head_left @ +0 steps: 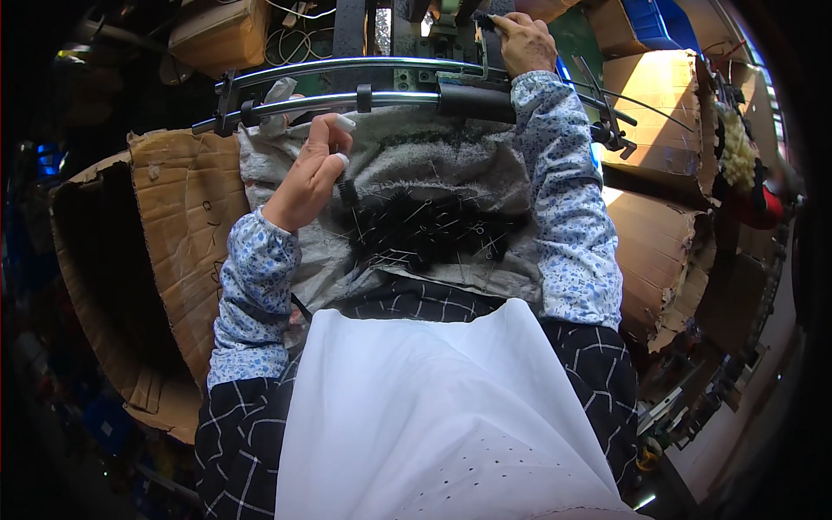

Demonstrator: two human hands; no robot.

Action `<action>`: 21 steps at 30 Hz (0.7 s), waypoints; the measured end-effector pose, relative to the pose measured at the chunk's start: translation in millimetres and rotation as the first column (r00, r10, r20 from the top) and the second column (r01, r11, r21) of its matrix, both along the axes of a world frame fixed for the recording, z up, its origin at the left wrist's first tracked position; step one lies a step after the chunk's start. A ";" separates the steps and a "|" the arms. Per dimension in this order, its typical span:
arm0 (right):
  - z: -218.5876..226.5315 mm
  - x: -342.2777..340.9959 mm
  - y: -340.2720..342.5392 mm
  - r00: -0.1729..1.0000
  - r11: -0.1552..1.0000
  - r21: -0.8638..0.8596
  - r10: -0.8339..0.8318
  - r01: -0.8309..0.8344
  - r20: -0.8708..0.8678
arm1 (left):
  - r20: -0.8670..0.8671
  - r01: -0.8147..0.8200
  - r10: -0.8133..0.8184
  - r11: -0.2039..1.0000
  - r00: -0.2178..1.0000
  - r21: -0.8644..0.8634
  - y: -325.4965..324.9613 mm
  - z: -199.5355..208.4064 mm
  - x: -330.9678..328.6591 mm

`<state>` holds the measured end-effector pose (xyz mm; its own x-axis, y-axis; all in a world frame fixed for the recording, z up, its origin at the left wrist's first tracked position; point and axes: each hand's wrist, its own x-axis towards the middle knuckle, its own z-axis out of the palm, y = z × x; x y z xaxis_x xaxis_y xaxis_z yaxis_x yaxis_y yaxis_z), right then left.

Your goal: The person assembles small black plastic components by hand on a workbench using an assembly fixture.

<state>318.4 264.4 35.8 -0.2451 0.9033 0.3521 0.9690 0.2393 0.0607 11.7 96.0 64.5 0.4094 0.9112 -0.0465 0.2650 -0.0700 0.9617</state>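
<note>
My right hand reaches up to the machine at the far side. Its fingers are closed on a small black bristle brush beside an upright metal piece. My left hand hovers over the left part of a grey cloth, fingers curled, with white coverings on the thumb and index fingertip. Whatever the curled fingers hold is hidden. A black brush head shows just below that hand; whether it is held I cannot tell. On the cloth over my lap lies a pile of black brushes with thin wire stems, some ending in loops.
Two curved metal rails with black clamps run across between me and the machine. A large open cardboard box stands at the left. More cardboard boxes and a blue bin are at the right. A white apron covers my front.
</note>
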 end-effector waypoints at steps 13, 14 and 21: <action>7.2 -22.7 -19.1 0.987 0.989 0.011 -0.147 0.148 -0.064 | 0.047 -0.057 0.055 0.997 0.997 0.048 4.9 7.7 -5.9; 11.0 -30.6 -19.1 0.985 0.987 -0.053 -0.156 0.153 -0.070 | 0.044 -0.061 0.059 0.997 0.997 0.048 4.9 8.6 -6.0; 7.6 -72.3 -20.1 0.992 0.991 -0.027 -0.127 0.127 0.012 | 0.057 -0.075 0.072 0.996 0.996 0.040 7.6 8.8 -10.2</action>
